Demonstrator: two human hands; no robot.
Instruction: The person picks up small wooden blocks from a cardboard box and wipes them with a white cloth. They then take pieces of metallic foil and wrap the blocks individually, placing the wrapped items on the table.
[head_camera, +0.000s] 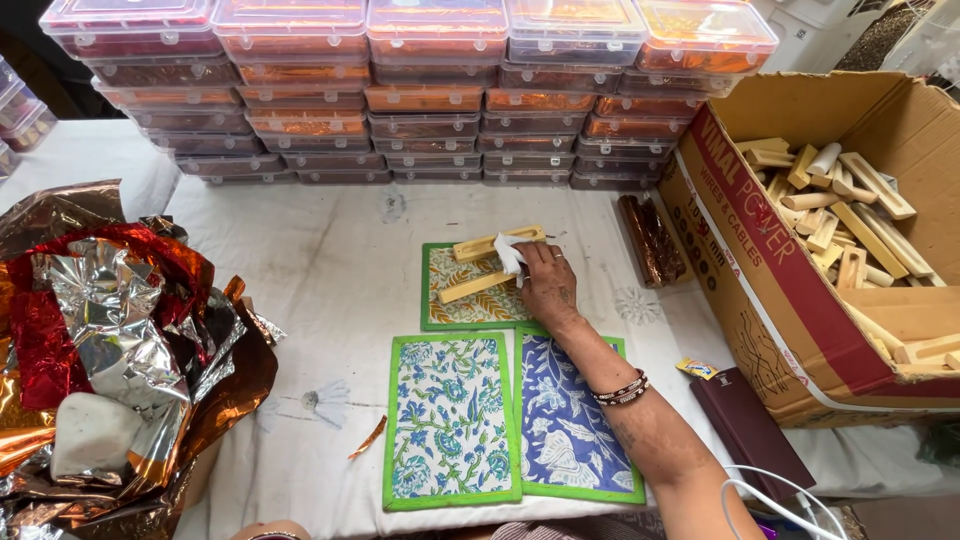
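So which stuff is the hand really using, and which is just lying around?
In use: right hand, white cloth, two wooden blocks, small patterned mat.

Lying about: crumpled foil, stacked plastic boxes, cardboard box, dark book.

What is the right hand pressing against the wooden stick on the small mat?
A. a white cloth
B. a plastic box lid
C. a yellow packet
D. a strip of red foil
A: the right hand holds a white cloth against the upper wooden stick on the small mat.
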